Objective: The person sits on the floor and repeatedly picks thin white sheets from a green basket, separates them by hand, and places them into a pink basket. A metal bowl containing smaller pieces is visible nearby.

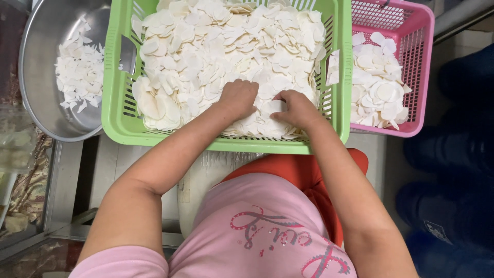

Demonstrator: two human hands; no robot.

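both hands in green basket heaped with white slices. left hand curled, fingers pressed into pile near front wall. right hand just beside it, fingers pinching one slice. steel bowl left, pink basket right, both holding slices.

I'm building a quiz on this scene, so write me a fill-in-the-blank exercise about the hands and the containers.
1. Both the left hand and the right hand rest on white slices piled in the ____ basket.
2. The basket to the right of it is ____.
3. The round metal ____ at the left holds broken white pieces.

Missing words: green; pink; bowl
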